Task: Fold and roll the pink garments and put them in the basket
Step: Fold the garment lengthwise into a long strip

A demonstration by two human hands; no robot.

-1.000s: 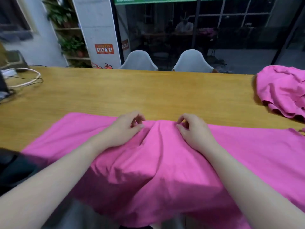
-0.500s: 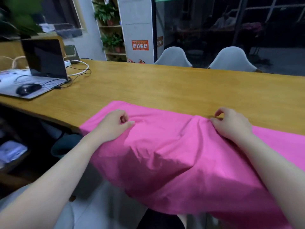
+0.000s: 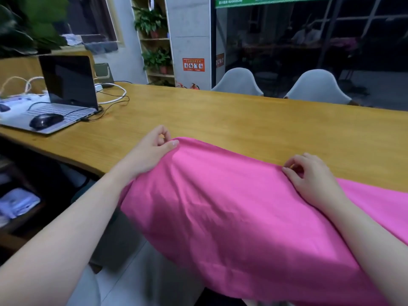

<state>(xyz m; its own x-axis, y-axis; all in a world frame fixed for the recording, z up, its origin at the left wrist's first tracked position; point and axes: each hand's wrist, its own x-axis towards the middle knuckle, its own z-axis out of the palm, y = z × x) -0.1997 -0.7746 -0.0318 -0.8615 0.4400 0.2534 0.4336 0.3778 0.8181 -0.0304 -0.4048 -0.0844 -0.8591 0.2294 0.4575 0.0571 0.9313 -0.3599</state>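
Both hands pinch the far edge of the pink garment [image 3: 231, 206]: the left hand [image 3: 152, 149] has its grip clamped on the left end of that edge, thumb over the cloth and fingers curled beneath; the right hand [image 3: 309, 177] has its grip closed on the same edge further right, thumb and fingertips together on the fabric.

Nearest the person, the garment hangs off the near edge of the surface [image 3: 242, 120] and drapes over the lap. Its held edge lies on the surface just inside that near edge, with more cloth running off toward the right edge.

Further out, a laptop [image 3: 64, 93] with a mouse [image 3: 45, 120] resting on it and cables [image 3: 112, 96] occupy the far left corner. Two pale chairs [image 3: 318, 89] stand behind the far edge. No basket is in view.

Judgement: the folding step is in hand, at an early stage; nothing is rolled. The next move calls for drawing the pinched edge evenly, both grips together, so the fold lies flat and square.
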